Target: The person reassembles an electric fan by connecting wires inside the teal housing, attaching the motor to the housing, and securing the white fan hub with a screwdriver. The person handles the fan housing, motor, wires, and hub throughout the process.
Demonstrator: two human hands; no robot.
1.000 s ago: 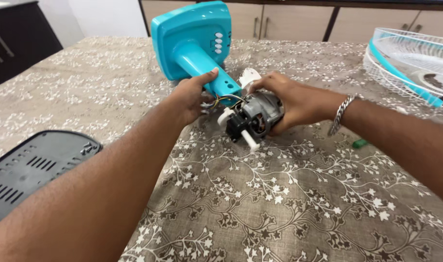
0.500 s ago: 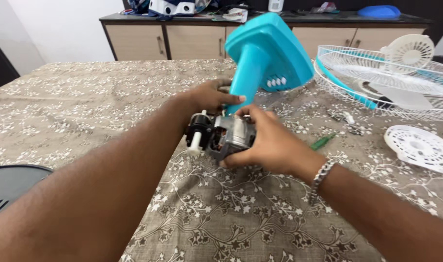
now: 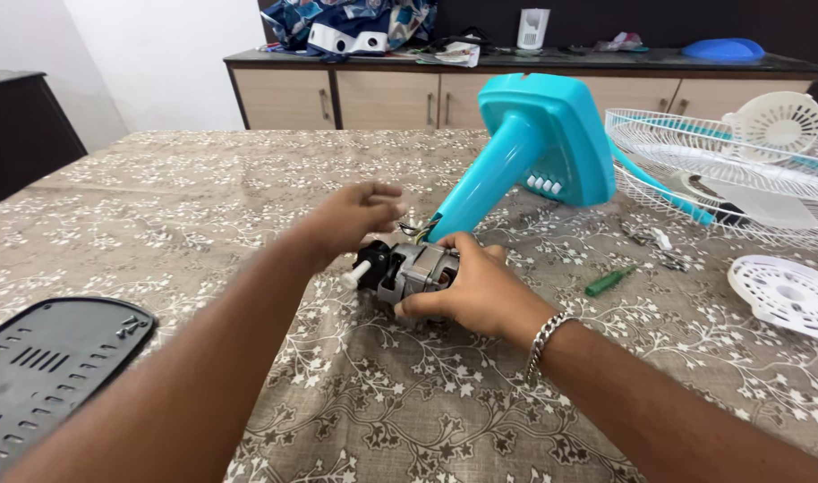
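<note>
Patterned surface (image 3: 158, 206) lies open at left; the motor (image 3: 413, 268) is half hidden by the gripping right hand (image 3: 472, 291), while the left hand (image 3: 351, 217) hovers loosely curled, holding nothing, above it.

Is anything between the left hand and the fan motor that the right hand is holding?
Nothing visible. The left hand hovers open just above the motor, which the right hand grips on the tablecloth. Only the coloured wires running into the teal stand lie close by, beside that gap.
</note>
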